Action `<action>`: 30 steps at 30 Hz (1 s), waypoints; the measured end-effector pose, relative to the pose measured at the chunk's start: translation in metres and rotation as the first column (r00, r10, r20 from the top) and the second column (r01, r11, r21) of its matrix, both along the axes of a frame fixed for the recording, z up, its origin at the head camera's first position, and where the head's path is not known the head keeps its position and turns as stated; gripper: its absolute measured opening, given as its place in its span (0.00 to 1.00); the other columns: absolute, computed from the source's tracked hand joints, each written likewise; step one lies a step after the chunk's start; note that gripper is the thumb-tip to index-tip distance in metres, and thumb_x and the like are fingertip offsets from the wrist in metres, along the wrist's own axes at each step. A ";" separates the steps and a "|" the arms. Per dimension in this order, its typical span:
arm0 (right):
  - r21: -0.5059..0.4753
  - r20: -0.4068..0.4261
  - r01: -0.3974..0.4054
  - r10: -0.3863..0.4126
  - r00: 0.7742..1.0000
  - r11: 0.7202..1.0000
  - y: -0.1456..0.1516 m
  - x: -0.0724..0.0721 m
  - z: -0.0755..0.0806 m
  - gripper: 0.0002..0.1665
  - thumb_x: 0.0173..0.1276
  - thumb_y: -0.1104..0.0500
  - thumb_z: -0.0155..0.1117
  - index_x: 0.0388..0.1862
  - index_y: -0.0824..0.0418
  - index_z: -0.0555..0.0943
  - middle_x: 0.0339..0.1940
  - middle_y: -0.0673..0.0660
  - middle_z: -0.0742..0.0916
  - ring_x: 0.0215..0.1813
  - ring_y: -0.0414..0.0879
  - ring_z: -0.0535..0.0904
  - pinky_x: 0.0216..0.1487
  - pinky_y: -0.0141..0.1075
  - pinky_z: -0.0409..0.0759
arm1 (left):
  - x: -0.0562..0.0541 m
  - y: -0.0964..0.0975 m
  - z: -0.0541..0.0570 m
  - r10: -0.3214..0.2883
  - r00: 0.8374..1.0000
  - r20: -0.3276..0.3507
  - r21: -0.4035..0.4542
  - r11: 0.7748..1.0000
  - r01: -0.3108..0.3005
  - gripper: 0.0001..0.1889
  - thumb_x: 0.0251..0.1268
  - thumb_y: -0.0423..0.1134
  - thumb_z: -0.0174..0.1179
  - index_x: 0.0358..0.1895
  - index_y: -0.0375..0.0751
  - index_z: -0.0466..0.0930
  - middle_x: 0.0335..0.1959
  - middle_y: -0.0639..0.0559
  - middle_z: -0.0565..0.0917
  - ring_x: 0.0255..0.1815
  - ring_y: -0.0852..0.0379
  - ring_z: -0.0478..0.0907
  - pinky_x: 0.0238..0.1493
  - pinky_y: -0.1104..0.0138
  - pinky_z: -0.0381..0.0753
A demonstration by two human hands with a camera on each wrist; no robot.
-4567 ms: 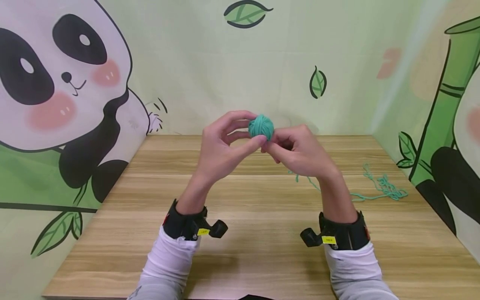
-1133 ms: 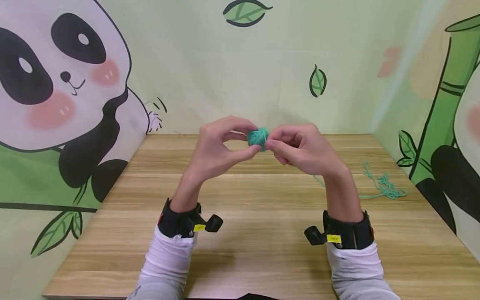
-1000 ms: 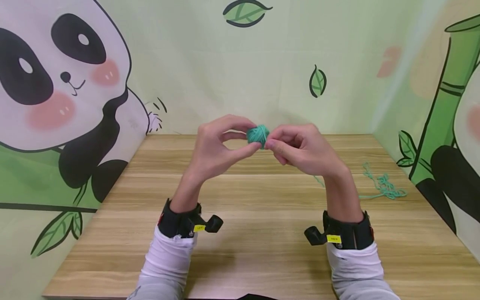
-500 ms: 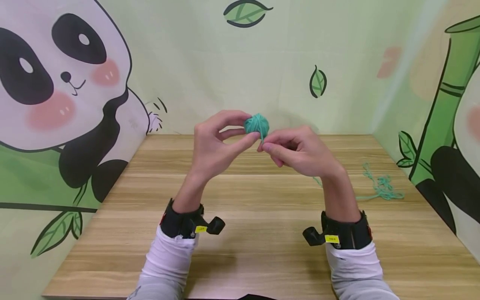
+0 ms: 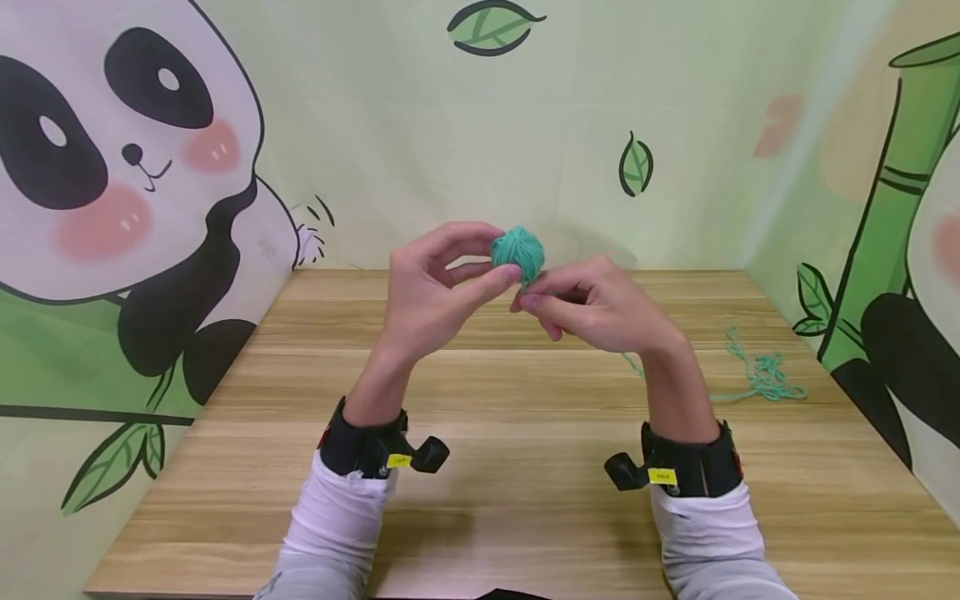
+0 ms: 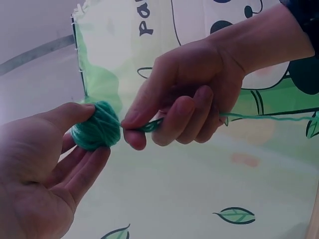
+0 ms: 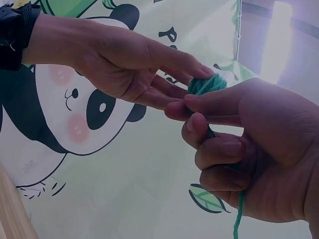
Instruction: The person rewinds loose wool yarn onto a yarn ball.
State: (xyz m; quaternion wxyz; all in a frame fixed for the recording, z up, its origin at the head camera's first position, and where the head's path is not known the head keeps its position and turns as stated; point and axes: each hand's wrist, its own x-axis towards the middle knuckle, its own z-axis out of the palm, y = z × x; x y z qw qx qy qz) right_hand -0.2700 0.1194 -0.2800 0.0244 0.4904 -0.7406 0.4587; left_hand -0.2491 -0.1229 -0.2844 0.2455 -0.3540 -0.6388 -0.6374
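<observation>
A small teal ball of yarn [image 5: 518, 252] is raised over the far part of the table, gripped between the thumb and fingers of my left hand [image 5: 438, 287]. Just below and to its right, my right hand [image 5: 596, 308] pinches the yarn strand [image 6: 149, 126] between thumb and forefinger, near the ball. In the left wrist view the strand runs taut from the ball [image 6: 97, 126] through the right hand's curled fingers and out behind them. The right wrist view shows the loose end [image 7: 239, 214] hanging below that palm.
A loose tangle of the same yarn [image 5: 768, 379] lies on the wooden table [image 5: 525, 467] at the right, with a strand leading toward my right forearm. A panda-printed backdrop [image 5: 555, 108] closes off the back and sides. Both wrists wear black camera bands [image 5: 367, 442].
The ball has risen and turned in my left fingers since a second ago. My right hand has shifted slightly left and down, from beside the ball to below it. The tangle has shifted slightly.
</observation>
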 end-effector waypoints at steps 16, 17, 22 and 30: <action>0.013 0.045 0.142 -0.143 0.989 0.990 0.001 -0.002 -0.001 0.15 0.85 0.68 0.62 0.34 0.63 0.86 0.23 0.55 0.82 0.22 0.45 0.69 0.23 0.33 0.66 | 0.004 -0.001 0.000 -0.194 0.981 0.030 -0.029 0.980 0.195 0.20 0.58 0.15 0.75 0.55 0.18 0.86 0.49 0.55 0.94 0.48 0.57 0.94 0.58 0.56 0.99; 0.006 0.053 0.159 -0.159 0.986 0.987 0.001 -0.002 0.000 0.13 0.85 0.67 0.62 0.36 0.63 0.86 0.24 0.55 0.82 0.22 0.46 0.70 0.23 0.32 0.66 | 0.004 -0.002 0.000 -0.201 0.979 0.030 -0.041 0.979 0.202 0.20 0.58 0.15 0.75 0.55 0.18 0.86 0.49 0.53 0.94 0.48 0.57 0.94 0.58 0.57 0.99; -0.044 0.067 0.227 -0.224 0.972 0.973 0.004 -0.001 0.001 0.09 0.84 0.67 0.66 0.44 0.66 0.91 0.27 0.52 0.86 0.24 0.46 0.76 0.25 0.31 0.77 | 0.006 -0.003 0.000 -0.231 0.973 0.017 -0.138 0.963 0.231 0.20 0.57 0.15 0.77 0.54 0.20 0.87 0.49 0.33 0.92 0.46 0.54 0.94 0.57 0.59 0.99; -0.130 0.099 0.209 -0.197 0.975 0.969 0.005 -0.001 0.002 0.09 0.85 0.67 0.64 0.43 0.68 0.89 0.23 0.50 0.84 0.22 0.41 0.71 0.23 0.28 0.75 | 0.004 -0.005 -0.002 -0.229 0.973 0.011 -0.282 0.933 0.222 0.21 0.56 0.18 0.81 0.54 0.25 0.90 0.51 0.32 0.93 0.46 0.53 0.94 0.57 0.57 0.99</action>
